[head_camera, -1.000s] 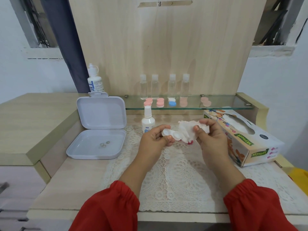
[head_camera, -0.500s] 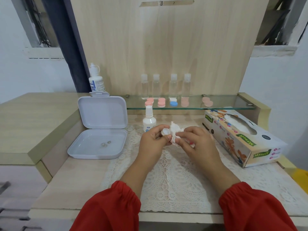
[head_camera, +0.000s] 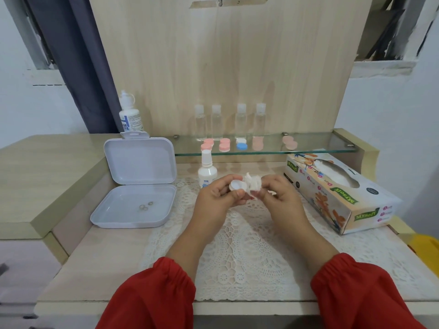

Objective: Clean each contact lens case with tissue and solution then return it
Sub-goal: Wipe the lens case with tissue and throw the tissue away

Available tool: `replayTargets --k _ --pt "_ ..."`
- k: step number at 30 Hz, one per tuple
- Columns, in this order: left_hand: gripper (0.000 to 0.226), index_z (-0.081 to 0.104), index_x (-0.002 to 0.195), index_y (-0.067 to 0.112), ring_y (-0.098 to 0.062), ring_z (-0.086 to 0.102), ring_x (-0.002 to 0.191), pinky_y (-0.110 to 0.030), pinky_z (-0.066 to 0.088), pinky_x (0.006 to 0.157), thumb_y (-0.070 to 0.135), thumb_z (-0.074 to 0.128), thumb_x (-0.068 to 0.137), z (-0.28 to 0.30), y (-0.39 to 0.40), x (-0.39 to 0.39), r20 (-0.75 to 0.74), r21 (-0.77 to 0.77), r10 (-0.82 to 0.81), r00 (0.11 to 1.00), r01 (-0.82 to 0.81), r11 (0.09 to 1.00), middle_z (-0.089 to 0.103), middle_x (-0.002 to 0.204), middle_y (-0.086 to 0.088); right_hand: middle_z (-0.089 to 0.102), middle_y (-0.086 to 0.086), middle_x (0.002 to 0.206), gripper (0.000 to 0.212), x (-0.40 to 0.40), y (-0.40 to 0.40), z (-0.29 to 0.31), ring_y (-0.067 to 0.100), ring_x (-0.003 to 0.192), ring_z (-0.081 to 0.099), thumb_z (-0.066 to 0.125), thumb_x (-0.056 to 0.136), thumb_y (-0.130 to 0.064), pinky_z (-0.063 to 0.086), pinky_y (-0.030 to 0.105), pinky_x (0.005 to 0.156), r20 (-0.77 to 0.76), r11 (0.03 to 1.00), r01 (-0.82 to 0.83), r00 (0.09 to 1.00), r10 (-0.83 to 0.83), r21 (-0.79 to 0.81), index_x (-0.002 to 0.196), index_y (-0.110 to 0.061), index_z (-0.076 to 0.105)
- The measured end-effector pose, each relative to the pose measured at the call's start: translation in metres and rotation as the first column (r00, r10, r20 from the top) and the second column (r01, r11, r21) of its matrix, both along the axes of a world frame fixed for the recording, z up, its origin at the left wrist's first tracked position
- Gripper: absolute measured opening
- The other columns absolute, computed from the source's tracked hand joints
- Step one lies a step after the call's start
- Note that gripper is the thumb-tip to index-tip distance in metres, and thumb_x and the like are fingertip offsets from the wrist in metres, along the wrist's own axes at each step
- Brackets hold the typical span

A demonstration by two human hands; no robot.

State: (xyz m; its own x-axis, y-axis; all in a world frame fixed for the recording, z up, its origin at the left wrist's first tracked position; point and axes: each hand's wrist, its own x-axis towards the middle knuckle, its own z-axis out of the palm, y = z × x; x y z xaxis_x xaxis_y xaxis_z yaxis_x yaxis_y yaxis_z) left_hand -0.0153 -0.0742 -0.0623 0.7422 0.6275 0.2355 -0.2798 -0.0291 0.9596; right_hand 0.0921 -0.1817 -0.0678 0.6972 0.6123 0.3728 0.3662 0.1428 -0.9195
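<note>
I see the left hand [head_camera: 215,195] pinching the white contact lens case [head_camera: 236,185] above the lace mat [head_camera: 240,252], near the spray bottle [head_camera: 207,170]. The right hand [head_camera: 282,198] curls round the crumpled tissue [head_camera: 253,184] (pressed against the case).

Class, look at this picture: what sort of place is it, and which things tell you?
Probably a home dressing table: a glass shelf holding small bottles, a lace mat and a tissue box.
</note>
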Motion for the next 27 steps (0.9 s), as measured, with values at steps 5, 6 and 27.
replayTargets --k 5,6,27 --pt "0.03 0.064 0.114 0.005 -0.019 0.071 0.078 -0.024 0.056 0.073 -0.005 0.062 0.087 -0.001 0.002 0.001 -0.015 0.006 0.049 0.999 -0.048 0.999 0.074 0.083 -0.01 0.06 0.006 0.086 0.01 0.006 -0.007 0.009 0.003 0.067 0.055 0.063 0.09 -0.017 0.046 0.015 0.063 -0.193 0.976 0.181 0.969 -0.155 0.125 0.083 -0.01 0.067" --pt "0.03 0.064 0.115 0.005 -0.019 0.07 0.078 -0.024 0.056 0.073 -0.005 0.063 0.086 -0.002 0.002 0.001 -0.022 0.01 0.043 0.999 -0.043 0.999 0.073 0.083 -0.01 0.061 0.005 0.092 0.007 0.004 -0.007 0.008 0.001 0.072 0.056 0.066 0.088 -0.014 0.047 0.013 0.063 -0.122 0.982 0.154 0.982 -0.141 0.108 0.082 -0.01 0.069" --pt "0.028 0.068 0.107 0.014 -0.014 0.066 0.077 -0.027 0.056 0.076 0.0 0.069 0.083 -0.002 0.001 0.003 -0.024 0.059 0.073 0.997 -0.071 0.996 0.07 0.084 -0.005 0.071 0.008 0.088 0.03 0.005 -0.004 0.003 0.021 0.075 0.062 0.054 0.097 -0.03 0.052 0.035 0.076 -0.403 0.996 0.086 0.912 -0.08 -0.003 0.092 -0.007 0.071"
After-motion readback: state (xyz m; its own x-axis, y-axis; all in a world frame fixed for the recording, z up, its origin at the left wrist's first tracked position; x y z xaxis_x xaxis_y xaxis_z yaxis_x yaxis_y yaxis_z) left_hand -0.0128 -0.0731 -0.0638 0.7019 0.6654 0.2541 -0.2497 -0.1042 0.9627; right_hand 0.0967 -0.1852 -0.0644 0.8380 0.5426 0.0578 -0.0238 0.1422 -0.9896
